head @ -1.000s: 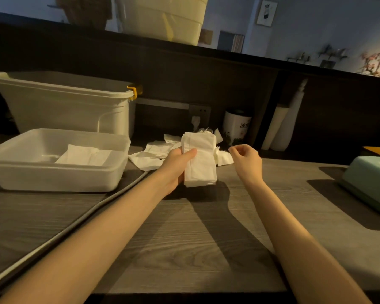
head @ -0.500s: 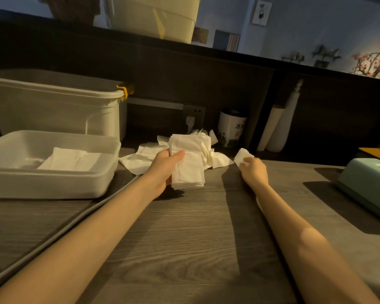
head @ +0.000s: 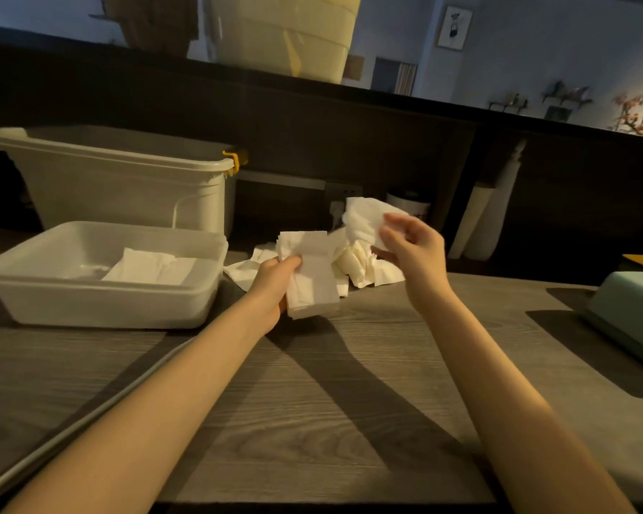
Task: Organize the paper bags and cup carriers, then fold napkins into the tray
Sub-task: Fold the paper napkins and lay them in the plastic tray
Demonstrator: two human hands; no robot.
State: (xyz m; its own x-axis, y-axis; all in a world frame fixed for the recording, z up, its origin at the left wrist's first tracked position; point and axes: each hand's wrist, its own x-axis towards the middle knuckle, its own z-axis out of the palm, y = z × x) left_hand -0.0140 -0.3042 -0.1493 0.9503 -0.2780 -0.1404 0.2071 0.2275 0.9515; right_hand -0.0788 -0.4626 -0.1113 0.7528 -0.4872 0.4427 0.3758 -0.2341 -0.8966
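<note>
My left hand [head: 275, 283] grips a stack of folded white napkins [head: 310, 276] just above the wooden counter. To its right, my right hand [head: 411, 250] pinches a single loose napkin [head: 366, 220] and holds it lifted above a heap of unfolded napkins [head: 364, 267] lying on the counter. The white plastic tray [head: 101, 309] stands at the left with folded napkins [head: 149, 267] lying flat inside it.
A large lidded white bin [head: 127, 187] with a yellow clasp stands behind the tray. A white cup [head: 409, 205] and a stack of cups [head: 476, 224] sit against the dark back wall. A mint-green box [head: 631, 313] lies at the right edge.
My right hand reached to the napkin heap, took one napkin and lifted it up. My left hand kept holding the folded stack in about the same place.
</note>
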